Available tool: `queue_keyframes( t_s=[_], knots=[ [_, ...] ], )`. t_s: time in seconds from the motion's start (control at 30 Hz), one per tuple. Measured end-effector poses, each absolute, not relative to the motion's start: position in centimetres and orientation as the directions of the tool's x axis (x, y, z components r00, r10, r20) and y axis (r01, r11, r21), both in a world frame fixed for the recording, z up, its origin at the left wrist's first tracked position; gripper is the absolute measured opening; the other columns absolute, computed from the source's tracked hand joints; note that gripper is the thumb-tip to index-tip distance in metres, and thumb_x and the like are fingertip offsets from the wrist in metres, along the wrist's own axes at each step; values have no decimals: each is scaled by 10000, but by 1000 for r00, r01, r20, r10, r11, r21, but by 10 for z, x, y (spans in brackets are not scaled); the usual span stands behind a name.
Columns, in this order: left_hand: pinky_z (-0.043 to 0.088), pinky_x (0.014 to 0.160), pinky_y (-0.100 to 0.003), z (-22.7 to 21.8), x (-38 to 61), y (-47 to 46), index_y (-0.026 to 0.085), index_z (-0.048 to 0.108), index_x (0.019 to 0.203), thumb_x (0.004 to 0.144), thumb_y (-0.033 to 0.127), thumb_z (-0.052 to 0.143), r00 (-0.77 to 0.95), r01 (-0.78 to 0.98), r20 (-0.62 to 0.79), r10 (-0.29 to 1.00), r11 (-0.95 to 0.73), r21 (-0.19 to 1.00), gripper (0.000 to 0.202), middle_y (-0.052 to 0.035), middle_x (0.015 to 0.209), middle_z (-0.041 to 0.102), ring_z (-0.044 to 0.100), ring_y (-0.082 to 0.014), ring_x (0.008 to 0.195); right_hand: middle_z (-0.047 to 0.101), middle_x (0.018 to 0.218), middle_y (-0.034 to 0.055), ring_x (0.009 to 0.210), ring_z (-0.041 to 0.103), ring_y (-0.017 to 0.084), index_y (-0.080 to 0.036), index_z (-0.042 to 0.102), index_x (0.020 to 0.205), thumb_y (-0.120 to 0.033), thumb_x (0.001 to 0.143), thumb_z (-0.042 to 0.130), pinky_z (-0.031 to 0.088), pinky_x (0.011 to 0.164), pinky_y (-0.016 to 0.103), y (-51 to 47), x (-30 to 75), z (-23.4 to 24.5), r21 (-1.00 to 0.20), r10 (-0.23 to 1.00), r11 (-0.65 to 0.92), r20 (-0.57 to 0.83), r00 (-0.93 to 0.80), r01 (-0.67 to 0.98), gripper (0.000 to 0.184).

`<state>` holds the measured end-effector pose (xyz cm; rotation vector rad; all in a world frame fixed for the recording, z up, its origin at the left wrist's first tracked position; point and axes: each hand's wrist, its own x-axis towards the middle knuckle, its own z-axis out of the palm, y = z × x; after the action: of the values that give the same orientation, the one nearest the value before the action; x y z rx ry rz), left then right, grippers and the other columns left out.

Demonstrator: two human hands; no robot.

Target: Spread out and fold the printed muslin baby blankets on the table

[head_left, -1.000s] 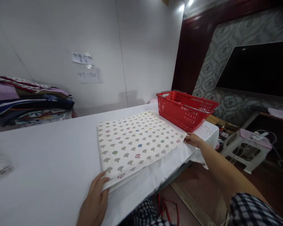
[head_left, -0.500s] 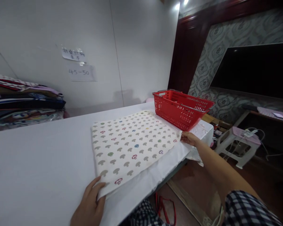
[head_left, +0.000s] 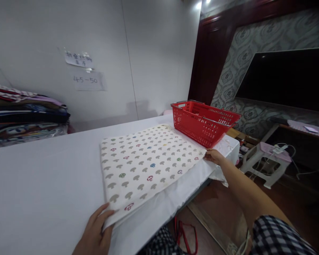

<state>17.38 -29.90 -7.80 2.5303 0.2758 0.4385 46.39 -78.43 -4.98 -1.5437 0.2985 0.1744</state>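
Observation:
A white cloth printed with grey and coloured mushrooms lies folded in a flat rectangle on the white-covered table. My left hand pinches its near left corner between thumb and fingers. At the near right corner, my right hand grips the edge, fingers partly hidden by the cloth and the hand itself. Between the two hands the near edge runs fairly straight. Just beyond the cloth's right side stands a red plastic basket with metal handles.
A stack of folded fabrics sits at the left by the wall. Paper notes are taped to the white panel. Right of the table are a plastic stool with cables and a wall screen. Red straps hang below the table edge.
My left hand has shifted slightly left and toward me, drawing the near left corner with it. The right hand keeps its grip almost in place. The view has turned slightly.

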Motion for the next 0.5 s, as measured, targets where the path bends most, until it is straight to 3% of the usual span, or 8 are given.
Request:
queue_keyframes(
  t_s=[0.27,0.4,0.5],
  knots=[
    [497,830,-282,-85,173,-295,290,548,1059,790,352,391,922,60,280,266,-814,577,318,9,1298,500,530,-196,1134,632,593,1,523,601,123,-179,560,712,-21,687,547,499,533,214,-789,465,-52,-943,-42,55,-331,943,-329,160],
    [472,899,-309,-86,173,-294,291,540,1066,806,325,358,924,83,262,280,-813,576,319,11,1303,497,506,-194,1171,634,598,6,524,598,123,-173,574,766,-20,703,533,497,530,213,-791,466,-53,-939,-37,61,-340,940,-337,171],
    [485,870,-314,-85,173,-295,300,539,1072,808,321,360,925,86,261,278,-819,568,320,20,1320,483,508,-198,1168,641,612,13,530,599,125,-169,577,807,-18,709,531,499,535,215,-790,466,-52,-937,-36,60,-347,937,-345,185]
  ],
)
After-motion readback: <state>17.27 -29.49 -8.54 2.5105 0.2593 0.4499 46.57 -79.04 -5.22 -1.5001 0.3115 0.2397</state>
